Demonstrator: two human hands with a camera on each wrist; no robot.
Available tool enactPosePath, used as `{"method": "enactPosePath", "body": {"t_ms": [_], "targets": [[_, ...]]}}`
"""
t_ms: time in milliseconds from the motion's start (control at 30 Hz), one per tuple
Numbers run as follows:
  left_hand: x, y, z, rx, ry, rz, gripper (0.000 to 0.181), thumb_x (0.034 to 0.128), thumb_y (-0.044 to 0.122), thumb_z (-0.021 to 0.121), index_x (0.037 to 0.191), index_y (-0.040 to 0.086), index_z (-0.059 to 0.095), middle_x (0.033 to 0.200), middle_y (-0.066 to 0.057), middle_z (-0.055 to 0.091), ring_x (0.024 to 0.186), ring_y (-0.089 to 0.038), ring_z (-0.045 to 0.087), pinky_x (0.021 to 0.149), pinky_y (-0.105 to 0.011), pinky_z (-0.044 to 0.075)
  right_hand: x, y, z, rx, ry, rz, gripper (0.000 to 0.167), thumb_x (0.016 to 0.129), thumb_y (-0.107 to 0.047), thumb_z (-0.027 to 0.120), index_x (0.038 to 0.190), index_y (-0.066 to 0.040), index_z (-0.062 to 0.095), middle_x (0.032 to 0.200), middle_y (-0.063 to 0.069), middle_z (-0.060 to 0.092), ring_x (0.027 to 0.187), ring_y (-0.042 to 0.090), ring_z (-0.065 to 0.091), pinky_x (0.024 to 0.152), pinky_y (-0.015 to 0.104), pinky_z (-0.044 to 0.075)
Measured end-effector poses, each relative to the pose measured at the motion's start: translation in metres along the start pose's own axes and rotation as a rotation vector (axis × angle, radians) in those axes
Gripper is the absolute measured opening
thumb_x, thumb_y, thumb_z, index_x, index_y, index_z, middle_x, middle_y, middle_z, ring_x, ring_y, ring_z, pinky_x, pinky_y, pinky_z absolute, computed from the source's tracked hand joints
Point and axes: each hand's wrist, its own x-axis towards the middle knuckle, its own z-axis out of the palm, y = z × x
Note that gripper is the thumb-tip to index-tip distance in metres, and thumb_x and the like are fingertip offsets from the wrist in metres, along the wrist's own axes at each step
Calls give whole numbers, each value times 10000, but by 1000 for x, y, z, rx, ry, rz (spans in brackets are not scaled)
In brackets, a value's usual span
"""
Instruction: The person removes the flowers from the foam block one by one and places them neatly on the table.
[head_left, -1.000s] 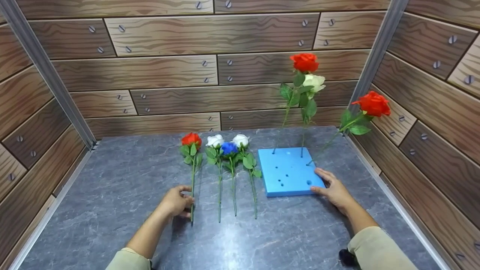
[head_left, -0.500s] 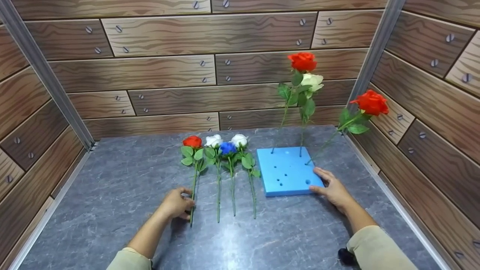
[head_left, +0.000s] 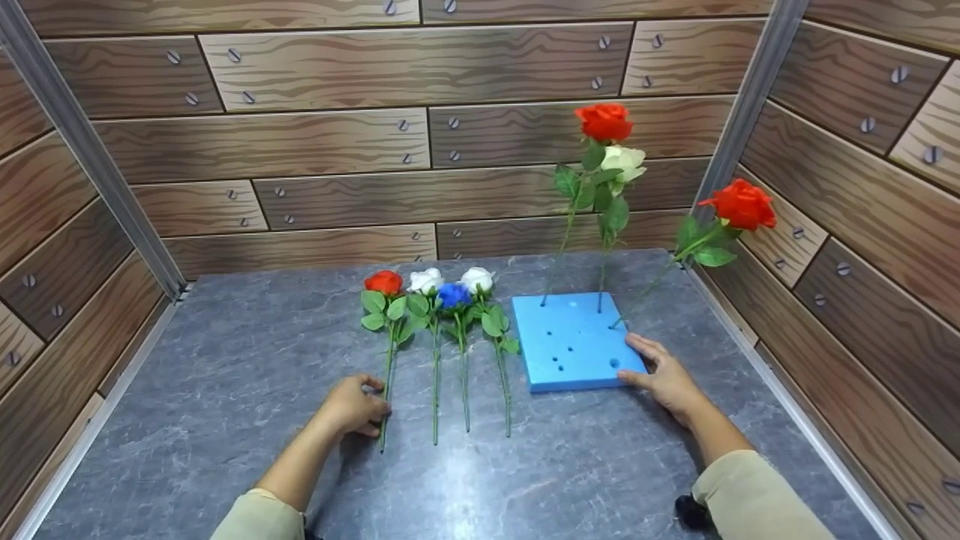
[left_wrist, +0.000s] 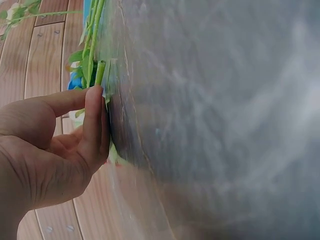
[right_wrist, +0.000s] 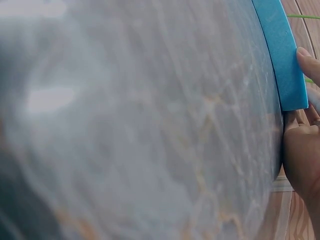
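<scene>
In the head view my left hand point(head_left: 354, 407) pinches the lower stem of a red rose point(head_left: 384, 283) between thumb and fingers. The rose lies on the table, its bloom pointing away from me. The left wrist view shows the stem end point(left_wrist: 100, 72) just past the fingertips. My right hand point(head_left: 671, 381) holds the near right corner of a blue foam board point(head_left: 592, 364), thumb at the front corner and fingers along the right side. Three roses stand in its holes: a red rose point(head_left: 604, 122), a cream rose point(head_left: 624, 162) and a leaning red rose point(head_left: 742, 205).
Between the held rose and the board lie a white rose point(head_left: 426, 280), a blue flower point(head_left: 454, 295) and another white rose point(head_left: 478, 280). Several holes show in the board's top. Wood-patterned walls point(head_left: 337, 142) enclose the grey table point(head_left: 247, 352) at the back and sides.
The red rose in my left hand has turned on its stem, spreading its leaves differently, and its stem now slants slightly. My right hand stays on the board.
</scene>
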Motion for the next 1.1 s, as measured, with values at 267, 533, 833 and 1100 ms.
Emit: {"method": "enactPosePath", "body": {"t_ms": [267,533,833,1100], "targets": [[2,-1,-1,33,-3,9,363,903,-32,780,1237,-43,638,939,-154,722,774,-210,720,595,-327,673,0,2,-1,-7,0,-5,865,1011,-186,787,1695,1,292,1794,243,167,1680,476,133,1367,579,226],[1,0,-8,23,-33,9,351,890,32,846,1142,-11,606,906,-97,649,735,-183,672,571,-285,638,-1,1,-1,3,5,-15,853,1003,-170,795,1684,14,314,1789,245,185,1683,464,135,1367,570,205],[4,13,-6,-2,-14,90,317,944,169,809,1055,67,531,880,-27,549,759,-164,532,625,-262,468,1,2,-1,13,3,-10,855,1002,-165,796,1687,4,313,1795,238,167,1691,450,119,1372,568,186],[9,27,6,-96,-16,210,270,996,127,767,1110,50,534,1040,-62,566,863,-175,571,726,-274,538,2,3,0,13,11,-7,846,1000,-140,793,1682,16,318,1793,242,175,1692,447,117,1374,568,184]]}}
